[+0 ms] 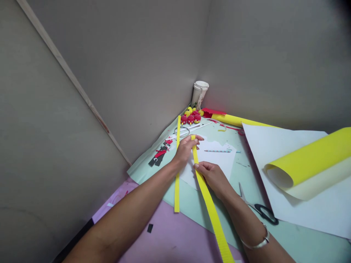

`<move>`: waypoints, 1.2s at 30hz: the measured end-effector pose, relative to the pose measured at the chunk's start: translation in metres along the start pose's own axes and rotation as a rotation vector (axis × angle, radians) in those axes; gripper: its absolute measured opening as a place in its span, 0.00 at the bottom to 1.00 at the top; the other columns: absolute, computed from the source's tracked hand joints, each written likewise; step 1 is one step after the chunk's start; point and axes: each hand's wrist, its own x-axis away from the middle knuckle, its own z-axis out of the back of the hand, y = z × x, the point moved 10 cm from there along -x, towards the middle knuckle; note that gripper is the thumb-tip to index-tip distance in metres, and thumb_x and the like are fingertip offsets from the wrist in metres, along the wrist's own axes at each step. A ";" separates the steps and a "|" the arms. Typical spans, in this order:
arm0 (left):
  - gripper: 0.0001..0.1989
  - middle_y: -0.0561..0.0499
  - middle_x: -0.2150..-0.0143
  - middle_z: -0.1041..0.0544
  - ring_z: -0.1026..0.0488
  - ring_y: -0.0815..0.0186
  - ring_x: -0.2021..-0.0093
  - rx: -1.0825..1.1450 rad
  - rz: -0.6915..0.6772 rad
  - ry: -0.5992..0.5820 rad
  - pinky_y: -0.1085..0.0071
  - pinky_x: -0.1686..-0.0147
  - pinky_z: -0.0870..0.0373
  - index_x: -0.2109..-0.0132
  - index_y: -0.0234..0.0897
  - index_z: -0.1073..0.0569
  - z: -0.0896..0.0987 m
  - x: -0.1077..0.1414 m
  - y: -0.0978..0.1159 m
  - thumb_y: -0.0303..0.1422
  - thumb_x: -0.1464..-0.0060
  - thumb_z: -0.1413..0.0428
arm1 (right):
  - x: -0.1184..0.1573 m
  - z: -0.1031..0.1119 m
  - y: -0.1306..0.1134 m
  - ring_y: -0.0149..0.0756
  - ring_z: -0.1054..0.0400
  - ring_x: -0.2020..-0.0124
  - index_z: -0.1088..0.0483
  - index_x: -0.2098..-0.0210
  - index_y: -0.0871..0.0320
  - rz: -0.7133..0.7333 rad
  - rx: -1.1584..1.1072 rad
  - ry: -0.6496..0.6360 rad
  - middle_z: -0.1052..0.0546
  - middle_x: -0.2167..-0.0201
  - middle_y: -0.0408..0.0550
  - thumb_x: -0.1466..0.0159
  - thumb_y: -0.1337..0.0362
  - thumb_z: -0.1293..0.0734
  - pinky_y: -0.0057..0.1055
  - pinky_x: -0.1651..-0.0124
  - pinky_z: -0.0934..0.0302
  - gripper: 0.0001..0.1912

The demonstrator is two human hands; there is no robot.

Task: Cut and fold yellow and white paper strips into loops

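A long yellow corrugated paper strip (210, 204) runs from between both hands down past the bottom edge of the view. My left hand (187, 148) pinches its far end, thumb on top. Lower along the same strip, my right hand (212, 175) is closed on its edge with thumb and fingers. Another yellow strip (177, 197) lies flat to the left, passing behind my left wrist. Beneath the hands is a torn-edged white paper sheet (226, 164), with a striped pencil (218, 151) on it.
Scissors (257, 208) lie right of my right forearm. A rolled yellow sheet (309, 160) rests on white card (296, 215). Small red and yellow figures (190, 118) and a white cup (200, 95) stand in the corner. Black and red scraps (160, 153) lie left.
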 end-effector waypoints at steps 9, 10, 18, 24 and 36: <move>0.09 0.49 0.65 0.26 0.34 0.65 0.65 -0.089 -0.161 -0.047 0.72 0.59 0.37 0.67 0.38 0.23 -0.014 0.013 0.030 0.27 0.48 0.48 | 0.000 -0.001 0.001 0.29 0.45 0.80 0.29 0.75 0.57 0.006 -0.022 -0.006 0.31 0.81 0.39 0.42 0.52 0.35 0.28 0.76 0.52 0.15; 0.09 0.49 0.64 0.26 0.34 0.65 0.65 -0.101 -0.175 -0.054 0.72 0.59 0.37 0.67 0.38 0.23 -0.015 0.014 0.031 0.28 0.48 0.48 | 0.000 -0.002 0.001 0.29 0.45 0.80 0.29 0.75 0.57 0.012 -0.021 -0.007 0.31 0.81 0.39 0.42 0.52 0.35 0.28 0.76 0.52 0.15; 0.09 0.49 0.64 0.25 0.33 0.66 0.67 -0.084 -0.121 -0.036 0.71 0.61 0.36 0.66 0.38 0.23 -0.008 0.007 0.018 0.29 0.48 0.49 | 0.000 -0.002 0.002 0.30 0.43 0.79 0.29 0.74 0.57 -0.003 -0.042 -0.020 0.30 0.80 0.40 0.42 0.52 0.34 0.28 0.75 0.51 0.15; 0.08 0.49 0.66 0.26 0.33 0.69 0.70 0.084 0.042 0.047 0.72 0.66 0.35 0.65 0.36 0.23 0.006 -0.002 -0.009 0.28 0.52 0.46 | 0.004 -0.004 0.001 0.29 0.44 0.80 0.29 0.73 0.57 -0.035 -0.091 -0.037 0.31 0.81 0.38 0.42 0.51 0.34 0.27 0.75 0.51 0.15; 0.18 0.48 0.67 0.28 0.32 0.66 0.67 -0.077 0.196 -0.131 0.70 0.63 0.36 0.64 0.34 0.22 -0.012 0.001 -0.027 0.46 0.44 0.45 | -0.004 0.012 0.005 0.30 0.40 0.78 0.27 0.71 0.58 0.012 -0.208 0.060 0.28 0.79 0.41 0.43 0.51 0.32 0.27 0.75 0.50 0.15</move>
